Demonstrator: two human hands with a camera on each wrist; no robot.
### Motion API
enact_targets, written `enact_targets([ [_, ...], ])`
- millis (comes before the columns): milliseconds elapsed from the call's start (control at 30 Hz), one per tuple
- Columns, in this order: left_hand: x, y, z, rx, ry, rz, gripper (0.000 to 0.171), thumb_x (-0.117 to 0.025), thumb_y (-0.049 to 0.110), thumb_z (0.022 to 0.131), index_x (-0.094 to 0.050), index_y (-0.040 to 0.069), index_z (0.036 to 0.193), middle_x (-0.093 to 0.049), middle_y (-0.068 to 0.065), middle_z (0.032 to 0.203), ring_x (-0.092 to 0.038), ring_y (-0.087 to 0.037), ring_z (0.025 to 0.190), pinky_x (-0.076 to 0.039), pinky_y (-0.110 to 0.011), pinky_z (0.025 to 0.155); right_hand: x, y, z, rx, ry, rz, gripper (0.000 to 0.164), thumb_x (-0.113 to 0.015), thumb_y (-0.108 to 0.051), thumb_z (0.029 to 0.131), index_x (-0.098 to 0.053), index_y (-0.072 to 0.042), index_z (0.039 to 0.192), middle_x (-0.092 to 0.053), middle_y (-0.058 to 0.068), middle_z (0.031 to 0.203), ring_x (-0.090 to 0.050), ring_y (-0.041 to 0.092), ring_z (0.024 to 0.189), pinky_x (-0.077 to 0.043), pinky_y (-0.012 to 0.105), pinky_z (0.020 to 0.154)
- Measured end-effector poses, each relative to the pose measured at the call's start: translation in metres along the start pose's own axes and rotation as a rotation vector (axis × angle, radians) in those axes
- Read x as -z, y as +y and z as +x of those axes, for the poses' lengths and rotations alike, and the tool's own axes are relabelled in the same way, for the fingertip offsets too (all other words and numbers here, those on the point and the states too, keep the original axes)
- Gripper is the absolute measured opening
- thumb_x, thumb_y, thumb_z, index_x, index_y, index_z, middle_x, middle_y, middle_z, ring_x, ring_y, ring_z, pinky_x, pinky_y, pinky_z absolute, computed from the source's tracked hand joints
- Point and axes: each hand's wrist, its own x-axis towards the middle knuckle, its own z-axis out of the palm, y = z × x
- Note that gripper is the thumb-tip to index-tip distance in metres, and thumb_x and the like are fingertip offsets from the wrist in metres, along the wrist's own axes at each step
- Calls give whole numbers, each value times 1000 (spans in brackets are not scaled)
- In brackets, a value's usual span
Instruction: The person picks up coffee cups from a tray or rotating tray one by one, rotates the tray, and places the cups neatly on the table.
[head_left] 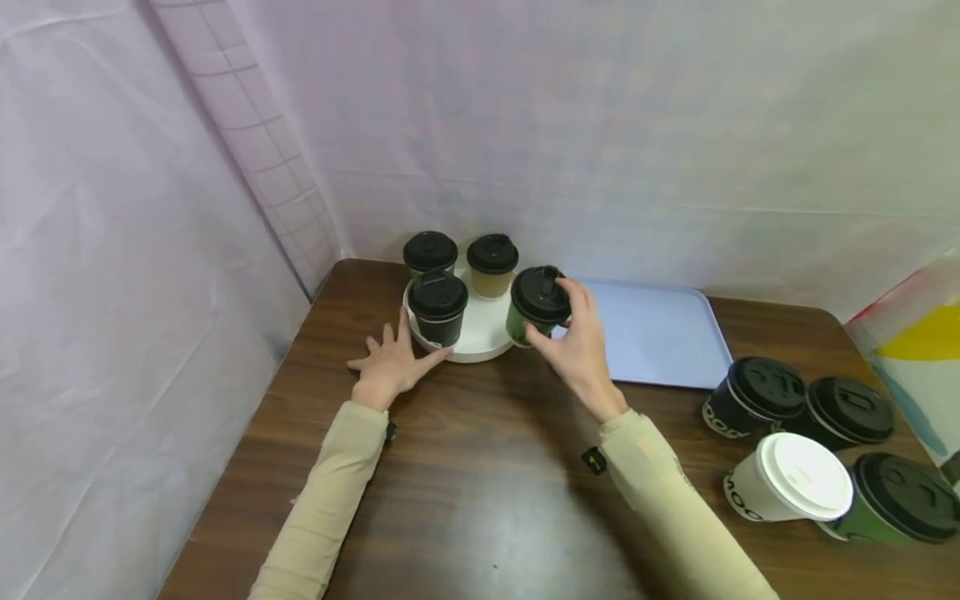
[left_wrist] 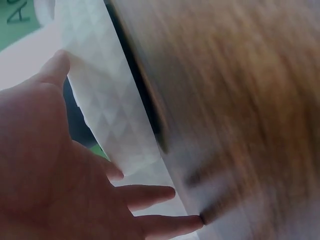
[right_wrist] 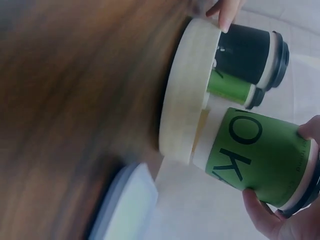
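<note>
My right hand [head_left: 579, 346] grips a green paper cup [right_wrist: 265, 155] with a black lid [head_left: 540, 293], thumb and fingers round its upper part. That cup is at the right edge of a round white stand [head_left: 480, 357] with a faceted side [left_wrist: 107, 95]. My left hand [head_left: 392, 362] is spread, its thumb and a finger touching the stand's rim at the left. On the stand are a black cup [head_left: 438, 327], a tan cup [head_left: 491, 284] and a green cup [right_wrist: 231, 86], all black-lidded. Whether the gripped cup's base touches the stand, I cannot tell.
A pale blue tray [head_left: 660, 337] lies right of the stand, near the back wall sheet [head_left: 600, 150]. At the table's right side stand a white cup [head_left: 787, 479], two dark cups [head_left: 750, 400] and another green cup [head_left: 892, 504]. A white sheet [head_left: 135, 292] hangs at the left.
</note>
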Motion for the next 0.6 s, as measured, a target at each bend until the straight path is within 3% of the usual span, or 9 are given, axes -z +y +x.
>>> enact_targets([
  [600,1,0,-1,-19,4,-15,115,-37,88,72,23,27,149,3,-23,159,-5,-59,138,-11,-87,86,61,36,-52,-36,122,-181,72,-81,-17,64,-51,-3,128,-51,21,128,-55,30,105,-53,44,69],
])
